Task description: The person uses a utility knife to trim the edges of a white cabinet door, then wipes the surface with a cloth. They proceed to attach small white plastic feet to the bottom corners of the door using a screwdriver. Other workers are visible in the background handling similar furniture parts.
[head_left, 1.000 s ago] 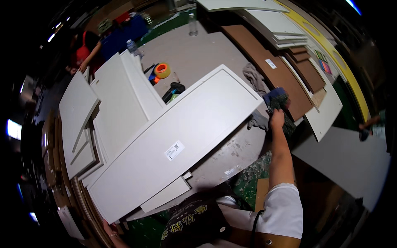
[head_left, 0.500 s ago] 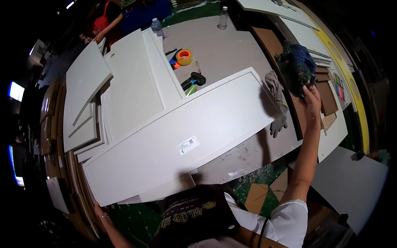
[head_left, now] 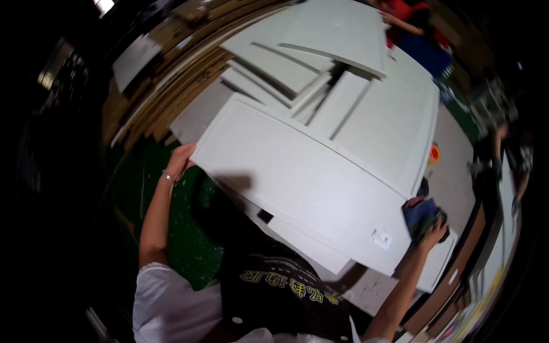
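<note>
A long white panel [head_left: 303, 177] with a raised border and a paper label [head_left: 381, 239] lies in front of me. My left hand [head_left: 182, 160] is closed around its left end, the thumb side at the corner. In my right hand [head_left: 433, 235] is a bunched dark blue and green rag [head_left: 420, 216], at the panel's right end beside the label. Motion blur hides whether the rag touches the panel's face or only its edge. Beneath the panel's near edge another white board [head_left: 309, 243] shows.
Beyond the panel are stacked white boards [head_left: 337, 34] and a larger flat board [head_left: 394, 120]. An orange tape roll [head_left: 434, 154] sits on the grey table at right. Long brown boards [head_left: 166, 74] lie at far left. A person in red [head_left: 403, 11] stands at the back; another person's arm [head_left: 500, 140] shows at right.
My view has swung to the left. The rag in my right hand has come from above the right-hand boards to the panel's right end. My left hand still holds the left end.
</note>
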`<action>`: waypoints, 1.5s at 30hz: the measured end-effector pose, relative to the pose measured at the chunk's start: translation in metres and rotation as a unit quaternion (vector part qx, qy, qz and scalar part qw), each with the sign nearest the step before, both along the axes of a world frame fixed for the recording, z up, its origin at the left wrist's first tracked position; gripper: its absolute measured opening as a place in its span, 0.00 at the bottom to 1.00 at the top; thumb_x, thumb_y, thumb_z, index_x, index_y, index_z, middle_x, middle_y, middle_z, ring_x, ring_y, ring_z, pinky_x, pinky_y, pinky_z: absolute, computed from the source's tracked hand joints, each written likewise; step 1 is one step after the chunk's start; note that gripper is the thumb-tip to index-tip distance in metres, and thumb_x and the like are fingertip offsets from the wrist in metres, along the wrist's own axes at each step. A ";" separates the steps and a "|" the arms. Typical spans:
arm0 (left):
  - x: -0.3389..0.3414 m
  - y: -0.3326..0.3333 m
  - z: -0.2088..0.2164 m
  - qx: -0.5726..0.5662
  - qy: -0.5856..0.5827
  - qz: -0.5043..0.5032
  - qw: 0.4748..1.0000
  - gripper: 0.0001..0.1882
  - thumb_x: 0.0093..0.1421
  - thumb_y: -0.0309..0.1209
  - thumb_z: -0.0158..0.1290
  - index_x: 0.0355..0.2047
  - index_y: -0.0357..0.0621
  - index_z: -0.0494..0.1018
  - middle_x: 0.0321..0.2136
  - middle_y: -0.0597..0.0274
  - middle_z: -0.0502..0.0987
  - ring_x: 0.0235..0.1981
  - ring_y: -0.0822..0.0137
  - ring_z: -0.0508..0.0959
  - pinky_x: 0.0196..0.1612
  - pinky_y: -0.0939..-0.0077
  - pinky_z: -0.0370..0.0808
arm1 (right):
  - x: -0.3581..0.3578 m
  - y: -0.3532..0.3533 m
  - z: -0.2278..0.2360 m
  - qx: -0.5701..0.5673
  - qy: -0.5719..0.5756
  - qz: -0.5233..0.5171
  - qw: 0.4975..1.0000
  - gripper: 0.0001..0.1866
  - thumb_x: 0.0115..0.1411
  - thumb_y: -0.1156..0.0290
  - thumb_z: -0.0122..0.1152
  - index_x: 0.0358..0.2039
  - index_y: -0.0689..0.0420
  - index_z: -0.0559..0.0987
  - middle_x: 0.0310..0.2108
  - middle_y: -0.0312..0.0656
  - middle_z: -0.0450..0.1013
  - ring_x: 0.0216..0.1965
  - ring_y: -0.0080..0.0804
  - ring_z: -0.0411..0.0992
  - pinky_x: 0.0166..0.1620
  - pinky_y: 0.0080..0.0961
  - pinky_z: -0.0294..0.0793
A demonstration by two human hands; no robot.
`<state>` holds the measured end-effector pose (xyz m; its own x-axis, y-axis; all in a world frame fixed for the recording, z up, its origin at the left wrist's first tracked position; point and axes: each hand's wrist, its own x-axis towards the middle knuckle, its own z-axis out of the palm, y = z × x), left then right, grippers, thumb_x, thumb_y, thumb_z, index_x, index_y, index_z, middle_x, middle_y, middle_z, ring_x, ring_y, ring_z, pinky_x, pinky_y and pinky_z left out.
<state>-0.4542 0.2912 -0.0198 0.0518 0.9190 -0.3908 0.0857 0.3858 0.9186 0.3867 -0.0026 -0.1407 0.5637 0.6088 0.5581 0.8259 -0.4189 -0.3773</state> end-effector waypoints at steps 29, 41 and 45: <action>0.009 -0.024 -0.001 0.055 -0.155 0.028 0.986 0.22 0.68 0.33 0.43 0.57 0.30 0.64 0.47 0.55 0.75 0.40 0.70 0.78 0.39 0.79 0.78 | -0.300 0.039 0.140 0.024 0.546 0.181 0.818 0.24 0.65 0.59 0.44 0.56 0.60 0.69 0.57 0.45 0.66 0.59 0.36 0.63 0.62 0.34 0.58; 0.023 0.018 -0.019 0.116 0.113 -0.060 0.985 0.18 0.69 0.40 0.44 0.42 0.34 0.71 0.37 0.66 0.72 0.39 0.74 0.68 0.47 0.76 0.66 | -0.325 0.125 0.188 -0.002 0.268 0.233 0.935 0.18 0.52 0.82 0.51 0.44 0.58 0.77 0.45 0.50 0.72 0.46 0.41 0.72 0.51 0.32 0.71; 0.011 0.027 -0.044 0.114 0.104 -0.073 0.985 0.17 0.69 0.39 0.44 0.41 0.34 0.71 0.35 0.67 0.72 0.37 0.74 0.69 0.44 0.78 0.68 | -0.510 0.241 0.142 -0.039 0.055 0.520 0.852 0.13 0.50 0.72 0.55 0.37 0.56 0.79 0.48 0.50 0.70 0.53 0.48 0.66 0.51 0.43 0.67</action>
<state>-0.4432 0.3184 -0.0636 0.1310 0.9730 -0.1903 0.3206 0.1400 0.9368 -0.1233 0.2383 0.0014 -0.2560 0.8437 0.4719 0.7271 0.4897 -0.4811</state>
